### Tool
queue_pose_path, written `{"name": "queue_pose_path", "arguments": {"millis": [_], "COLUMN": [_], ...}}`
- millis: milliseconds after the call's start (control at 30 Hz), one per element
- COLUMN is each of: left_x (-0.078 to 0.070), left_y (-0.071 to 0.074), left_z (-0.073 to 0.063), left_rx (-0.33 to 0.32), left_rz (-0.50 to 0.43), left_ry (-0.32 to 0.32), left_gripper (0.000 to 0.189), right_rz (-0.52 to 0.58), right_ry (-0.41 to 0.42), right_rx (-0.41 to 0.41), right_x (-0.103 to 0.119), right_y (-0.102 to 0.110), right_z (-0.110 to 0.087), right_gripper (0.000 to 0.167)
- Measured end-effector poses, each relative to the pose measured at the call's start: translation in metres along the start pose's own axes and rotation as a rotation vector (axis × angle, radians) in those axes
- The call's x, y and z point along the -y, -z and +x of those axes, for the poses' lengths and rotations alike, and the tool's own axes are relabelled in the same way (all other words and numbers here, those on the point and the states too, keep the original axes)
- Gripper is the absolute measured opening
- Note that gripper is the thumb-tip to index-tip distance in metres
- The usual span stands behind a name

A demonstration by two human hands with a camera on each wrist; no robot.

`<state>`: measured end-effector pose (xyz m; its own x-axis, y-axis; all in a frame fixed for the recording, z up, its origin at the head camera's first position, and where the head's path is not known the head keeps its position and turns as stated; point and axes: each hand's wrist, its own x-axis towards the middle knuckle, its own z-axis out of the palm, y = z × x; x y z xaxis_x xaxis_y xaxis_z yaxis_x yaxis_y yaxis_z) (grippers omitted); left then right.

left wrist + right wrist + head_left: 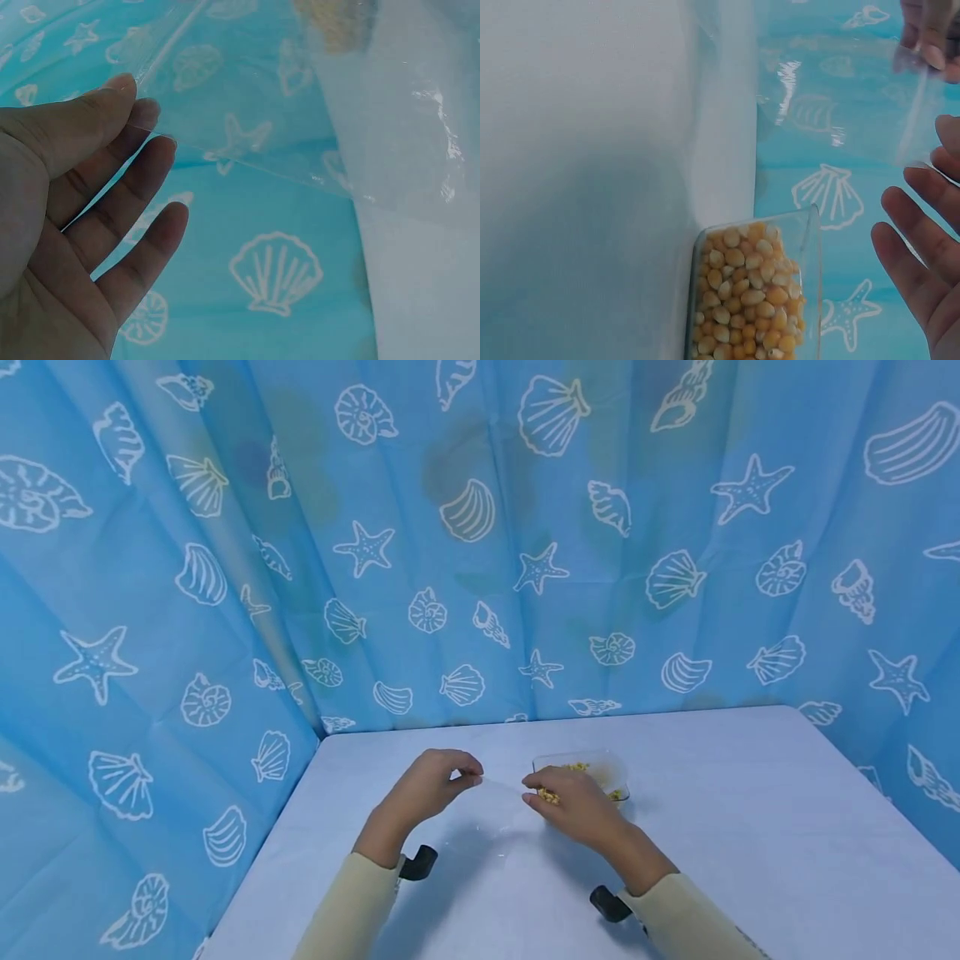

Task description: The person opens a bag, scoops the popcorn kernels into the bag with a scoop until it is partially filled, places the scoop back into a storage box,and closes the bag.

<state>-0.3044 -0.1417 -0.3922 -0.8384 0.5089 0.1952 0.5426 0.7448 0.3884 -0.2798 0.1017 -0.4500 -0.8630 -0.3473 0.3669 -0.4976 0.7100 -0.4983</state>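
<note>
A clear plastic bag point(504, 787) stretches between the two hands above the table, with a pale strip along its top edge in the right wrist view. My left hand point(435, 785) pinches one corner of it between thumb and forefinger, the other fingers spread loosely. At the opposite end of that strip, my right hand point(577, 806) holds the bag by thumb and forefinger, though the contact is partly cut off at the right wrist view's edge. Yellow corn kernels point(742, 300) fill a clear rectangular container point(814, 247), which stands just beyond my right hand and is partly hidden by it.
A white cloth covers the table point(750, 827). Blue curtains point(480, 568) with white shells and starfish hang behind it and at both sides. Black wrist mounts point(420, 863) stick out from the sleeves.
</note>
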Motion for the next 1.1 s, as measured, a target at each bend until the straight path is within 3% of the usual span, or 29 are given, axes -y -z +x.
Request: {"name": "queue_pose_path", "arguments": {"millis": [333, 533, 700, 933, 1100], "left_x": [-0.009, -0.006, -0.001, 0.003, 0.001], "left_y": [-0.002, -0.010, -0.016, -0.019, -0.019], "left_z": [0.006, 0.011, 0.008, 0.005, 0.006], "left_rx": [-0.078, -0.081, -0.082, -0.157, -0.219], "left_rz": [-0.051, -0.069, -0.097, -0.179, -0.153], "left_ry": [-0.076, -0.047, -0.032, -0.041, -0.043], "left_gripper": [0.011, 0.011, 0.012, 0.013, 0.015], "right_rz": [0.087, 0.126, 0.101, 0.118, 0.139], "right_ry": [0.065, 0.087, 0.042, 0.039, 0.026], "right_rx": [0.031, 0.121, 0.127, 0.102, 0.129], "right_x": [-0.001, -0.002, -0.001, -0.002, -0.004], "right_y": [-0.004, 0.001, 0.004, 0.006, 0.006], "right_z": [0.002, 0.002, 0.001, 0.001, 0.002], "right_gripper": [0.019, 0.021, 0.018, 0.010, 0.009]}}
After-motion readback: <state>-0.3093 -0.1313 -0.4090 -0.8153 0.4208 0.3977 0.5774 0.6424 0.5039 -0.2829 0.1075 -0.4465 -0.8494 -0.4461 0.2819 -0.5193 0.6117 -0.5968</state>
